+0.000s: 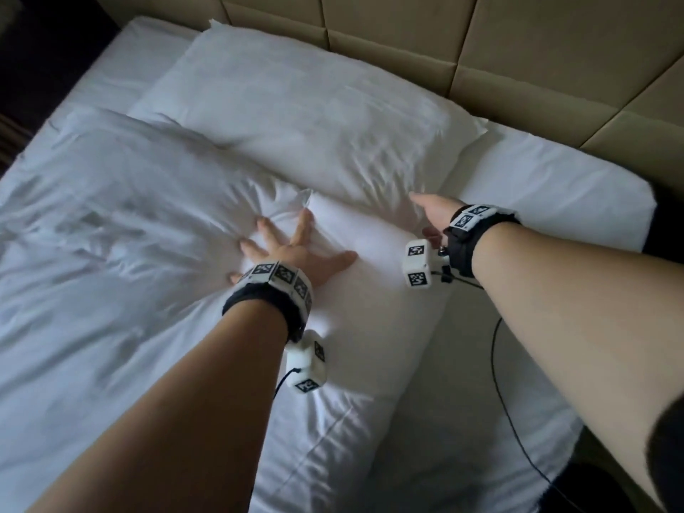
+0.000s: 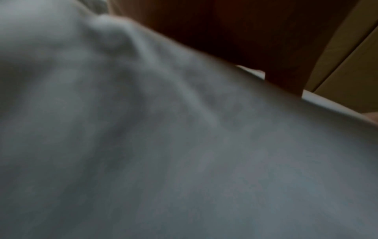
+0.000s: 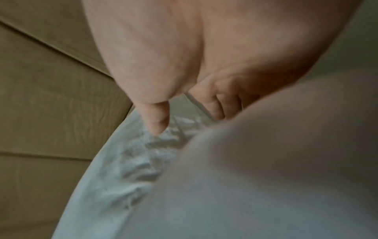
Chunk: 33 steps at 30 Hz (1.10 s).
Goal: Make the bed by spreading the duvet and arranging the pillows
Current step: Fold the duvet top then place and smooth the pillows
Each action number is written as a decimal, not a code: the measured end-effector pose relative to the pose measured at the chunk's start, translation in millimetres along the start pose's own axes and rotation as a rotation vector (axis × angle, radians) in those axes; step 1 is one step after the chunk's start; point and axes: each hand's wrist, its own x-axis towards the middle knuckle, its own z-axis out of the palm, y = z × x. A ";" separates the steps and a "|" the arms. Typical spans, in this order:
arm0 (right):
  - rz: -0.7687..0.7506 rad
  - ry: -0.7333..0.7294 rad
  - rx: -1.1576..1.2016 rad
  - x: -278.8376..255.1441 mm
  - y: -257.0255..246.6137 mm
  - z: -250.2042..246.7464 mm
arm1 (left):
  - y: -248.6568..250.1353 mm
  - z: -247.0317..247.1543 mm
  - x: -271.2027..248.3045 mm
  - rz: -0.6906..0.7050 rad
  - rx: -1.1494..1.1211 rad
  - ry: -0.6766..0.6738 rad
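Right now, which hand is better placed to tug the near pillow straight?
Probably the right hand: it's at the near pillow's edge, fingers tucked into the fabric there. The left hand lies flat, fingers spread, pressing its top.

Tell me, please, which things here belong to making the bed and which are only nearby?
Job: near pillow under the left hand; far pillow, touched by the right hand; duvet.
Nearby: padded headboard; black cable.
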 end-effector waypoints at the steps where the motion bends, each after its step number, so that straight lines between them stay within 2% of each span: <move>1: -0.008 -0.062 0.095 12.2 -2.4 5.8 | -1.7 3.4 4.2 -0.004 0.003 0.008; 4: 0.005 -0.136 0.343 63.9 -1.0 19.5 | -6.8 12.6 13.5 -0.005 0.010 0.040; 5: 0.021 -0.163 0.377 57.0 -6.3 23.4 | -8.5 13.9 15.2 -0.004 0.002 0.034; 7: -0.003 -0.160 0.411 23.3 -28.5 29.7 | -11.4 13.7 17.8 0.009 -0.022 0.005; 10: -0.163 -0.113 0.414 -19.0 -68.0 31.6 | -15.3 4.3 18.0 0.048 -0.028 -0.021; 14: -0.360 -0.039 0.395 -80.2 -145.3 31.3 | -32.7 -12.0 10.3 0.139 -0.084 -0.004; 16: -0.450 -0.055 0.434 -132.5 -184.9 33.5 | -42.6 -23.6 -2.6 0.173 -0.284 0.012; 18: -0.506 -0.109 0.496 -192.2 -215.9 40.4 | -51.3 -38.9 -20.3 0.171 -0.612 0.072; 20: -0.578 -0.104 0.513 -249.0 -240.2 46.6 | -54.1 -58.1 -41.4 0.101 -1.021 0.120; 21: -0.617 -0.113 0.519 -276.2 -249.6 47.7 | -53.7 -68.6 -53.9 0.074 -1.291 0.087; 23: -0.676 -0.146 0.553 -330.2 -263.4 47.3 | -52.5 -89.4 -76.0 0.097 -1.771 -0.104; 25: -0.699 -0.135 0.580 -380.6 -272.1 44.8 | -51.6 -109.8 -96.5 0.195 -2.047 -0.352; 29: -0.726 -0.076 0.625 -464.1 -271.1 41.8 | -46.9 -144.8 -139.5 0.270 -2.344 -0.703; 31: -0.748 -0.070 0.659 -496.1 -264.9 36.0 | -43.8 -161.4 -163.2 0.330 -2.386 -0.770; 33: -0.784 -0.042 0.701 -522.8 -253.6 27.1 | -43.5 -185.0 -183.8 0.367 -2.355 -0.743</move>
